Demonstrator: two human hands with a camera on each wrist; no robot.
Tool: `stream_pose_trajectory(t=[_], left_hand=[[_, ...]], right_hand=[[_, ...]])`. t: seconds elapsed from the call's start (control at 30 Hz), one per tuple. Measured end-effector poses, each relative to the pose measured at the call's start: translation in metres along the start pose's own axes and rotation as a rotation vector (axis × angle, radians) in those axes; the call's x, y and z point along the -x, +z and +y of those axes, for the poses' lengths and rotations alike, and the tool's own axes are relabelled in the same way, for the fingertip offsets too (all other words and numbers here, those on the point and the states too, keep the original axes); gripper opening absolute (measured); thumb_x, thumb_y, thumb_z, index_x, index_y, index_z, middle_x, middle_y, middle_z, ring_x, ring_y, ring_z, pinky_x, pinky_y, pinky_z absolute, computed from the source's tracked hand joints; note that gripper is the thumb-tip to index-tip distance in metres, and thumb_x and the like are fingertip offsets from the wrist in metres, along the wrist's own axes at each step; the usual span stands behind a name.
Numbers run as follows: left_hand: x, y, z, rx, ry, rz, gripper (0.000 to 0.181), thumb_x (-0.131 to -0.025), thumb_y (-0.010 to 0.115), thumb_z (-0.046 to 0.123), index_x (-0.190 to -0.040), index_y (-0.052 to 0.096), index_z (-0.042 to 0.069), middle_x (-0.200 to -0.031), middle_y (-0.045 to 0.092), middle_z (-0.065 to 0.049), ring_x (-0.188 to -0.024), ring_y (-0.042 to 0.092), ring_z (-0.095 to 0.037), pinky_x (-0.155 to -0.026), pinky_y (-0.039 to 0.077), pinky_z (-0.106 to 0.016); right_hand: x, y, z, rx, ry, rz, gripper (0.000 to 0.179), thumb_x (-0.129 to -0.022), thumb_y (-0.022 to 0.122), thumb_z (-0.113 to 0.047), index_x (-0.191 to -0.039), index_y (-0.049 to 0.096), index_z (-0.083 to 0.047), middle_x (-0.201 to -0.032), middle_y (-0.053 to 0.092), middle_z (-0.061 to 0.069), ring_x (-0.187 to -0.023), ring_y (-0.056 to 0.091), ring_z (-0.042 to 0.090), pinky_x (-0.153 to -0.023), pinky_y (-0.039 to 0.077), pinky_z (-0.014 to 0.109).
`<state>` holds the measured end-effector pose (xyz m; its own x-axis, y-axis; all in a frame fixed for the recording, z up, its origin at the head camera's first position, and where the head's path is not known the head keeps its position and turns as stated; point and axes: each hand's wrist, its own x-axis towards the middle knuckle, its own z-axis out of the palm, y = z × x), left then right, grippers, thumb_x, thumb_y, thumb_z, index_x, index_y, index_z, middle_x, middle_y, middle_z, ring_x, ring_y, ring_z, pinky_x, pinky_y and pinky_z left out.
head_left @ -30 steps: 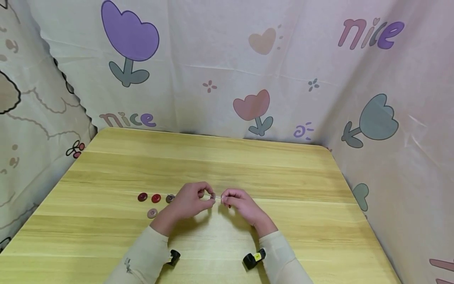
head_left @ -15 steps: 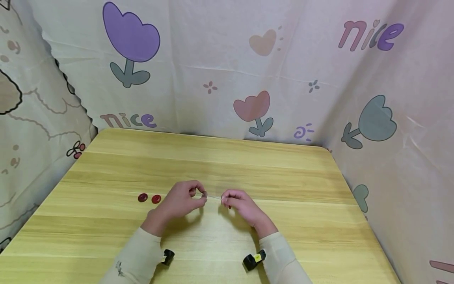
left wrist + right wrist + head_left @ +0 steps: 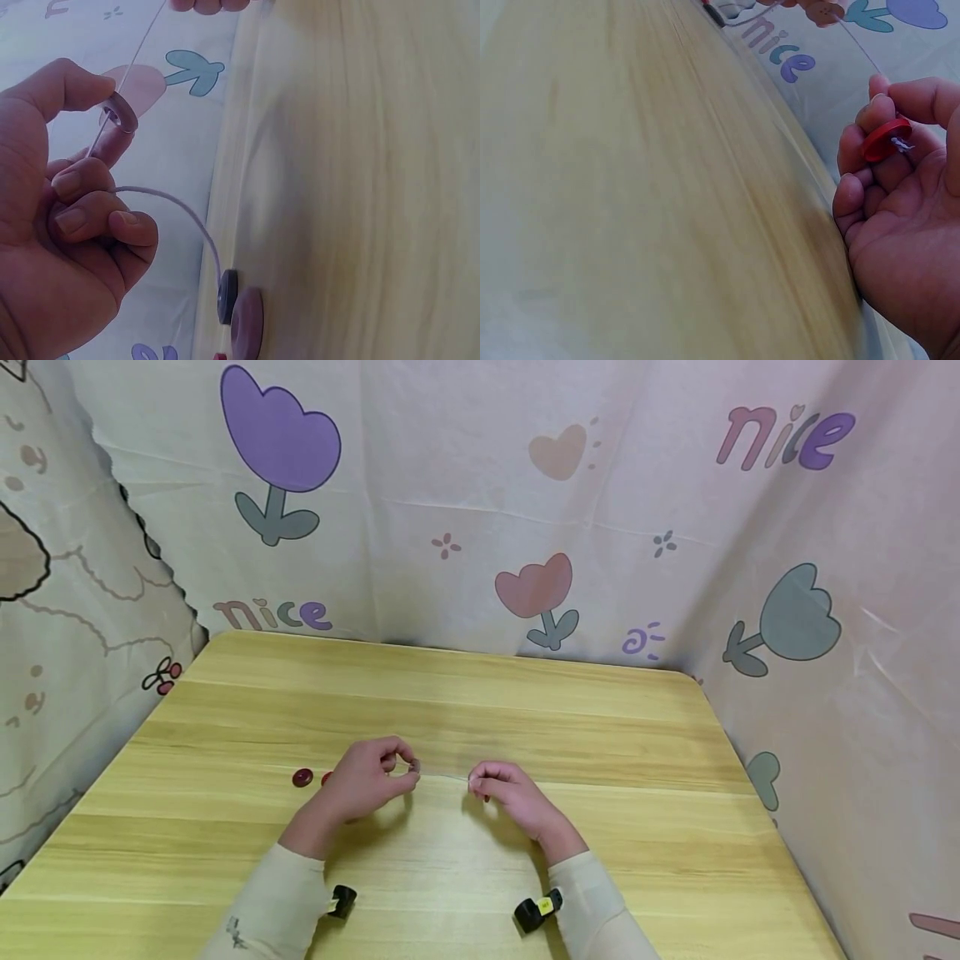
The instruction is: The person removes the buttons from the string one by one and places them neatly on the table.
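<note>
My left hand (image 3: 363, 781) pinches a mauve-brown button (image 3: 124, 112) between thumb and forefinger, and a thin pale string (image 3: 142, 45) passes through it. Its other fingers curl over the string's continuation, which bends down to a dark button (image 3: 227, 296) on the table. Across from it, my right hand (image 3: 517, 795) pinches the string close to a red button (image 3: 886, 140). That red button rests against the fingers, with a small knot showing at its middle. Between the two hands the string runs nearly straight.
A dark red button (image 3: 302, 777) lies on the wooden table (image 3: 600, 727) left of my left hand, with a bright red button (image 3: 326, 778) partly hidden by that hand. A mauve button (image 3: 247, 322) sits beside the dark one. Patterned cloth (image 3: 420, 460) hangs behind the table.
My left hand has moved left with the pinched button, lengthening the string between the hands. It now covers the dark and mauve table buttons in the head view. The right hand stays put.
</note>
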<state>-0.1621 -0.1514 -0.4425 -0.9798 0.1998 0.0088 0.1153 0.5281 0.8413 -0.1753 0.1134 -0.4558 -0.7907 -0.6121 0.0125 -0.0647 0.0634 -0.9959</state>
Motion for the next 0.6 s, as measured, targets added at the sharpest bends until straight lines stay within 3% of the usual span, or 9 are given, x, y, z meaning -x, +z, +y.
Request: stream_pose_trajectory(t=[0.17,0.4,0.6], left_hand=[[0.002,-0.006,-0.003,0.002,-0.016,0.015,0.013,-0.086,0.076,0.02,-0.095,0.068,0.017,-0.061,0.029,0.004,-0.05,0.026,-0.012,-0.049,0.03,-0.029],[0.007,-0.016,-0.005,0.137,-0.13,-0.01,0.014,-0.088,0.074,0.018,-0.1,0.067,0.016,-0.064,0.023,0.001,-0.046,0.016,-0.016,-0.038,0.022,-0.027],[0.009,-0.022,-0.008,0.209,-0.173,-0.025,0.017,-0.089,0.073,0.018,-0.104,0.064,0.013,-0.066,0.02,0.0,-0.046,0.017,-0.017,-0.039,0.027,-0.028]], right_hand=[[0.0,0.0,0.001,-0.003,0.002,-0.002,0.022,-0.102,0.046,0.001,-0.098,0.051,0.022,-0.088,0.044,0.039,-0.084,0.043,0.048,-0.08,0.039,0.039],[0.0,-0.001,0.003,-0.004,0.006,0.0,0.022,-0.102,0.046,0.0,-0.098,0.052,0.021,-0.089,0.044,0.04,-0.086,0.043,0.051,-0.081,0.039,0.041],[-0.001,-0.001,0.003,-0.009,0.005,-0.004,0.022,-0.102,0.045,0.001,-0.099,0.052,0.022,-0.09,0.044,0.042,-0.086,0.042,0.053,-0.081,0.039,0.04]])
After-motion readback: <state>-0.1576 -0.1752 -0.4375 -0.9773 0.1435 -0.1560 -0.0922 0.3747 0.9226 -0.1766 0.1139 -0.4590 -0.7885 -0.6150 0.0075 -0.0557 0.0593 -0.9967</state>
